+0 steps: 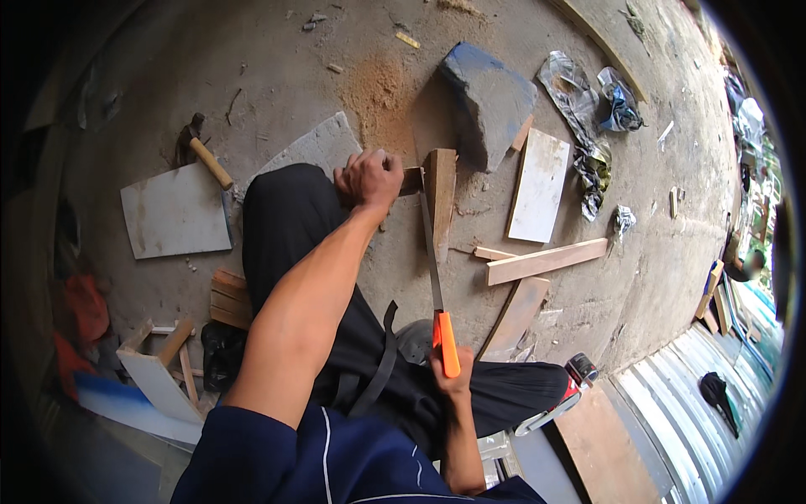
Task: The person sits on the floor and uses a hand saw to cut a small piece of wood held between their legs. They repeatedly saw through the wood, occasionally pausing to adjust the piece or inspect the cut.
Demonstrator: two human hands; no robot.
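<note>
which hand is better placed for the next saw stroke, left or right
Right, most likely: the right hand grips the orange handle of the saw, while the left hand is on a wood piece near the saw's far end.

Left grip (369,178) clenched forward, right grip (454,380) curled

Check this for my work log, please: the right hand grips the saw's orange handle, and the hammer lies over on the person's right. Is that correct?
Not quite: the head view shows the hammer lying on the person's left, by a whitish board. The right hand does grip the saw's orange handle.
</note>
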